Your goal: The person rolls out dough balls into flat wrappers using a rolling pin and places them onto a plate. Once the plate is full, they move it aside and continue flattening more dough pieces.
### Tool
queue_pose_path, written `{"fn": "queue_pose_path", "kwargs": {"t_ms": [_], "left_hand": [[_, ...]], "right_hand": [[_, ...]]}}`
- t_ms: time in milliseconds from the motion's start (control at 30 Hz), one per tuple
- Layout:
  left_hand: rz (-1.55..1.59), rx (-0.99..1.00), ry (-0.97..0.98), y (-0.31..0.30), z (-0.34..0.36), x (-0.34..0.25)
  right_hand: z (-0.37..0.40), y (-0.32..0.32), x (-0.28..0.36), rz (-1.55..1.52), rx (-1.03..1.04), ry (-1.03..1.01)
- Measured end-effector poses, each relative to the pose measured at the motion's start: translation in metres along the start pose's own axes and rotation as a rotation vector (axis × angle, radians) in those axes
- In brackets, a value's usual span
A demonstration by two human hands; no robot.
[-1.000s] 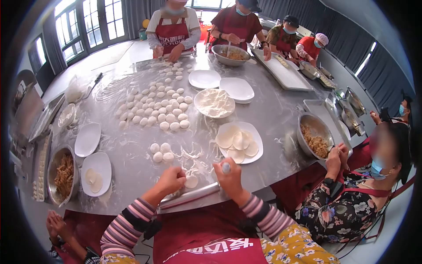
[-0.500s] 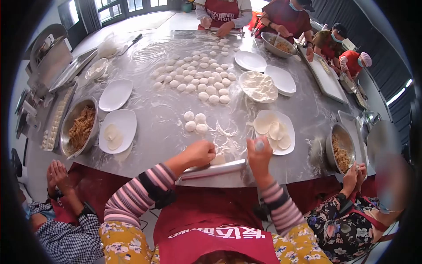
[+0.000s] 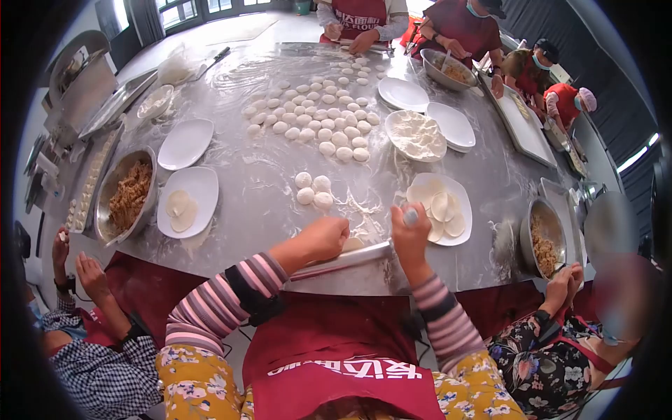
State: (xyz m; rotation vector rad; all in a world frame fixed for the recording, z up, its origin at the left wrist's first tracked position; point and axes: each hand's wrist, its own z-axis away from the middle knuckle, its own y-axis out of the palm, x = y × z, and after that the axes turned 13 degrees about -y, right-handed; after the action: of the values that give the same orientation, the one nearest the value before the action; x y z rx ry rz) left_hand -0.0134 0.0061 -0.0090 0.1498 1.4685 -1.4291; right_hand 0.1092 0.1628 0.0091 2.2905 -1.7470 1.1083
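Note:
My right hand (image 3: 409, 234) is closed round a shiny metal rolling pin (image 3: 343, 262), whose rounded end pokes out between thumb and fingers. The pin lies crosswise near the table's front edge. My left hand (image 3: 323, 239) is curled shut at a dough wrapper (image 3: 353, 243), mostly hidden behind that hand and the pin; the fingertips are out of sight. Beyond my hands sit several dough balls (image 3: 313, 190) in a small cluster. Just right of my right hand, a white plate (image 3: 458, 187) holds overlapping round wrappers (image 3: 442, 207).
Many dough pieces (image 3: 315, 115) cover the floured middle of the steel table. Around them are a flour bowl (image 3: 416, 134), stacked plates (image 3: 402, 92), a wrapper plate (image 3: 208, 182), and filling bowls (image 3: 143, 168) at either side. Co-workers stand left, right and across.
The rolling pin has shifted slightly away from me, covering more of the wrapper. At left, a co-worker's hands have come apart. The whole view has tilted a little.

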Motion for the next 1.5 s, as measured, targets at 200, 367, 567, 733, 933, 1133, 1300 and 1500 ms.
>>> {"fn": "queue_pose_path", "kwargs": {"t_ms": [200,367,567,733,933,1133,1300,1500], "left_hand": [[-0.116,0.102,0.033,-0.011,-0.003,-0.010],[0.179,0.078,-0.140,-0.011,0.001,0.000],[-0.149,0.059,-0.125,-0.017,0.005,-0.025],[-0.158,0.011,0.029,-0.003,-0.011,-0.017],[-0.057,-0.024,0.142,-0.001,-0.048,-0.032],[-0.371,-0.275,0.041,-0.009,-0.068,-0.025],[-0.185,-0.097,-0.160,-0.031,0.022,-0.004],[0.095,-0.075,-0.185,0.004,0.018,-0.012]], "right_hand": [[0.013,-0.011,-0.002,-0.012,0.006,0.035],[0.054,-0.044,0.014,-0.138,0.000,0.271],[-0.013,0.023,-0.012,0.043,-0.047,-0.088],[-0.002,-0.003,0.004,0.053,0.011,-0.047],[0.064,-0.051,0.023,-0.110,0.007,0.275],[0.051,-0.051,0.030,-0.219,0.000,0.309],[0.063,-0.058,0.022,-0.119,0.081,0.161],[0.036,-0.038,0.010,-0.136,0.045,0.192]]}}
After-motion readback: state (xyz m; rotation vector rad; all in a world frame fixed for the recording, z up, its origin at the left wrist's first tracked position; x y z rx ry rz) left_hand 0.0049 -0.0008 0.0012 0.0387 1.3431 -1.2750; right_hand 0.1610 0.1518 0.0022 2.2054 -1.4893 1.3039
